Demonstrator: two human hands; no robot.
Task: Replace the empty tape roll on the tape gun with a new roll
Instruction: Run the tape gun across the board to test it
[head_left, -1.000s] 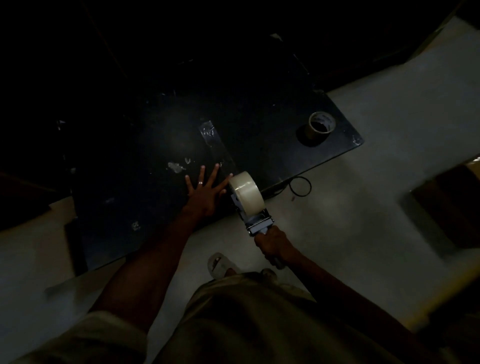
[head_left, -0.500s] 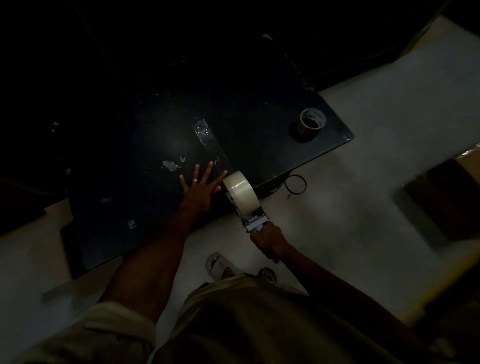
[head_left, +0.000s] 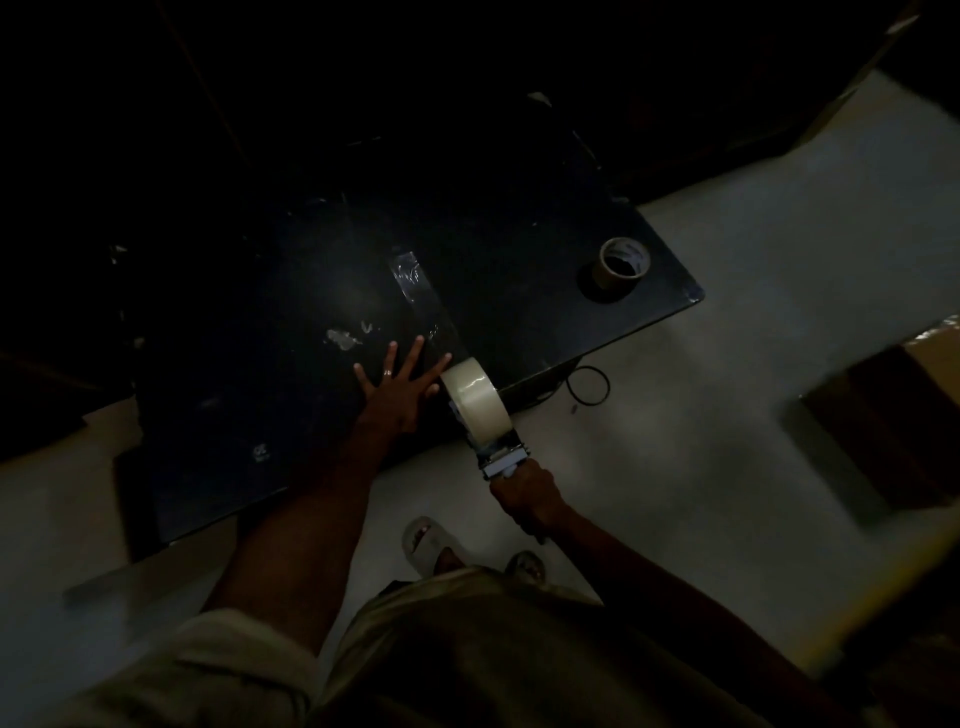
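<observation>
- Right hand (head_left: 524, 496) clenched on tape gun (head_left: 498, 457) handle, new roll (head_left: 475, 400) mounted.
- Left hand (head_left: 400, 387) flat, fingers spread, on dark table (head_left: 234, 364).
- Empty core (head_left: 623, 262) near table corner.

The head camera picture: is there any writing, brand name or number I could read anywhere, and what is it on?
Nothing here can be read for certain.
Empty tape core: dark print on its inner wall, too small and blurred to read.
Black table: a small pale mark near its front edge, too dim to make out.
New tape roll on the tape gun: no print visible.
</observation>
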